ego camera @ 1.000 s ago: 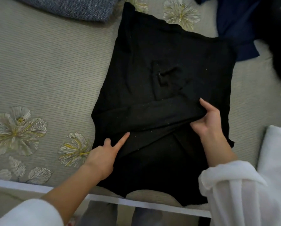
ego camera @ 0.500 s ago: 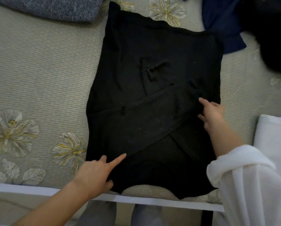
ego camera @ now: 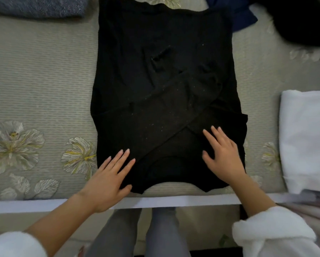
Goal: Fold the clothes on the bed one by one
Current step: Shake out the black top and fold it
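A black long-sleeved top [ego camera: 155, 62] lies flat on the bed, its neckline at the near edge and its two sleeves folded across the body in a cross. My left hand [ego camera: 109, 175] rests flat on its near left corner, fingers spread. On the near right part of the top lies my right hand [ego camera: 222, 154], also flat with fingers apart. Neither hand grips any cloth.
The bed has a grey-green ribbed cover [ego camera: 35, 80] with flower prints. A grey-blue knit garment [ego camera: 38, 6] lies at the far left, a navy garment [ego camera: 242, 15] and a black fluffy one [ego camera: 300, 21] at the far right. Folded white cloth [ego camera: 307, 136] sits at the right.
Both hands let go of the sleeve and moved toward me. They now lie flat near the neckline. The folded sleeve lies smoother across the top.
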